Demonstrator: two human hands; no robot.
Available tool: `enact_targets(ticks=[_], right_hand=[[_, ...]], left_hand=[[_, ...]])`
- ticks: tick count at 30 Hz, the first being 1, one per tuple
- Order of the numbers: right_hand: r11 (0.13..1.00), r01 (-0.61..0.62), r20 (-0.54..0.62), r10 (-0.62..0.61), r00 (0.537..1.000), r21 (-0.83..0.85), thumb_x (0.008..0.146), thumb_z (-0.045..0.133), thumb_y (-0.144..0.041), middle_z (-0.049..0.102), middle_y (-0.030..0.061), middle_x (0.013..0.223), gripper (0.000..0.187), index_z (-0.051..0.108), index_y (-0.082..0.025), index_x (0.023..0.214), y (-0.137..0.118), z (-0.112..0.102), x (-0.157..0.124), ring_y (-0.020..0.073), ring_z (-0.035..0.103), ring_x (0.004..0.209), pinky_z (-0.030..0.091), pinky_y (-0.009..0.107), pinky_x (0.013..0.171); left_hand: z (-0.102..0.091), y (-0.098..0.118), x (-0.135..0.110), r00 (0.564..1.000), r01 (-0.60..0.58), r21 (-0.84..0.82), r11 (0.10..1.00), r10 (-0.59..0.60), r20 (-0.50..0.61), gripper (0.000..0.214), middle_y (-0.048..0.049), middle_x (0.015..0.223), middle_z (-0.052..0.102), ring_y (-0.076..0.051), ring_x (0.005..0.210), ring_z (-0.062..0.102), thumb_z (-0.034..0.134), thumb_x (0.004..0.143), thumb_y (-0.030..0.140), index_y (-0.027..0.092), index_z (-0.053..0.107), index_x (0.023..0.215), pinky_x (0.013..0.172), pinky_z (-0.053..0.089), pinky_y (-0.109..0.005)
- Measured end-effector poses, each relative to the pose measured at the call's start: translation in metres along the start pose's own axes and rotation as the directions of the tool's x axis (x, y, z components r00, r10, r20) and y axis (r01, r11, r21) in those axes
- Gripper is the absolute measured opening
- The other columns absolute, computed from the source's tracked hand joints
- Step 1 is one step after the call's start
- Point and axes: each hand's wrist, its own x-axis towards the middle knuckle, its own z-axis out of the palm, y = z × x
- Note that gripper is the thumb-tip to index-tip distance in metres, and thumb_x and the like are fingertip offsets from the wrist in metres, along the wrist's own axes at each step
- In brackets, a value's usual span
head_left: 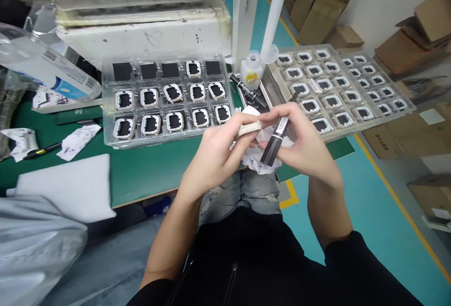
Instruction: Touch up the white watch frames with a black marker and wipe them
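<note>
My left hand [221, 148] is closed around a small cream-white square frame part [249, 128], held above the edge of the green table. My right hand [303, 144] grips a black marker pen [278, 137], upright and slightly tilted, its upper end near the part. A crumpled white wipe [259, 161] sits bunched under both hands. Just beyond my hands lies a clear plastic tray [109, 142] with rows of similar white-framed black parts.
A second tray [408, 107] of parts lies to the right, overhanging the table. A small white bottle [251, 74] and black markers [248, 90] stand between the trays. White foam pad [66, 186] at left, cardboard boxes [416, 45] at right, green table [148, 172].
</note>
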Motion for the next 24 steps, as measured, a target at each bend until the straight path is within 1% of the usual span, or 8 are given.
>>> enact_targets(ticks=[3,6,10,12,16,19,21,24], right_hand=[[0.994,0.068,-0.012,-0.07,0.998,-0.086,0.098,0.088,-0.035,0.075,0.0002,0.108,0.025,0.068,-0.031,0.113,0.002,0.003,0.002,0.0219,0.074,0.096,0.062,0.037,0.085],[0.946,0.202,-0.079,-0.228,0.97,-0.253,0.099,0.079,-0.022,0.075,-0.0007,0.1,0.019,0.067,-0.03,0.112,0.005,0.008,-0.002,0.0209,0.072,0.088,0.057,0.035,0.078],[0.745,0.304,-0.183,-0.493,0.85,-0.594,0.095,0.068,-0.01,0.078,0.0038,0.101,0.04,0.071,-0.033,0.128,0.018,0.016,-0.013,0.0274,0.074,0.091,0.057,0.042,0.08],[0.696,0.301,-0.223,-0.555,0.801,-0.653,0.094,0.069,-0.011,0.08,0.0047,0.101,0.046,0.071,-0.035,0.133,0.026,0.02,-0.017,0.0293,0.075,0.091,0.058,0.044,0.079],[0.811,0.3,-0.397,-0.525,0.753,-0.503,0.095,0.075,-0.021,0.085,0.0037,0.108,0.043,0.07,-0.039,0.134,0.034,0.034,-0.02,0.0324,0.08,0.094,0.067,0.057,0.089],[0.909,0.314,-0.539,-0.416,0.732,-0.275,0.097,0.081,-0.034,0.085,0.0075,0.138,0.033,0.069,-0.038,0.128,0.031,0.047,-0.016,0.0393,0.081,0.126,0.069,0.066,0.099],[0.941,0.332,-0.586,-0.303,0.752,-0.061,0.101,0.081,-0.041,0.081,0.0093,0.15,0.027,0.068,-0.036,0.124,0.027,0.055,-0.011,0.0398,0.08,0.137,0.071,0.066,0.102],[0.919,0.312,-0.589,-0.118,0.8,0.24,0.109,0.075,-0.038,0.085,0.0071,0.138,0.016,0.062,-0.034,0.117,0.019,0.063,0.001,0.0308,0.089,0.108,0.074,0.057,0.094]], left_hand=[[-0.004,0.001,-0.003,0.997,-0.075,0.11,0.991,0.076,-0.007,0.018,-0.004,0.105,0.084,-0.022,0.09,0.083,0.067,0.114,0.025,0.026,0.078,0.129,0.082,0.061,-0.031],[-0.004,-0.001,-0.008,0.991,-0.118,0.156,0.981,0.126,-0.044,0.018,-0.0035,0.105,0.085,-0.021,0.09,0.084,0.066,0.115,0.023,0.025,0.077,0.13,0.082,0.062,-0.029],[0.008,-0.004,-0.019,0.979,-0.15,0.136,0.979,0.166,-0.117,0.02,-0.0038,0.111,0.087,-0.017,0.092,0.086,0.063,0.118,0.022,0.023,0.074,0.134,0.087,0.065,-0.026],[0.018,-0.006,-0.026,0.972,-0.17,0.109,0.979,0.185,-0.145,0.022,-0.0043,0.117,0.088,-0.016,0.094,0.086,0.065,0.117,0.019,0.024,0.074,0.136,0.09,0.066,-0.025],[0.042,-0.017,-0.041,0.95,-0.213,-0.003,0.977,0.207,-0.234,0.03,-0.0055,0.127,0.089,-0.016,0.097,0.088,0.066,0.115,0.015,0.027,0.073,0.142,0.095,0.069,-0.025],[0.053,-0.028,-0.046,0.955,-0.18,-0.149,0.972,0.136,-0.264,0.03,-0.0066,0.126,0.089,-0.017,0.097,0.089,0.064,0.116,0.013,0.026,0.073,0.141,0.093,0.071,-0.027],[0.055,-0.033,-0.045,0.953,-0.166,-0.245,0.955,0.093,-0.287,0.027,-0.0074,0.125,0.088,-0.019,0.099,0.09,0.065,0.116,0.015,0.025,0.074,0.14,0.092,0.072,-0.029],[0.054,-0.036,-0.043,0.94,-0.155,-0.352,0.923,0.028,-0.34,0.021,-0.0087,0.123,0.088,-0.021,0.1,0.091,0.065,0.118,0.018,0.024,0.074,0.136,0.088,0.073,-0.03]])
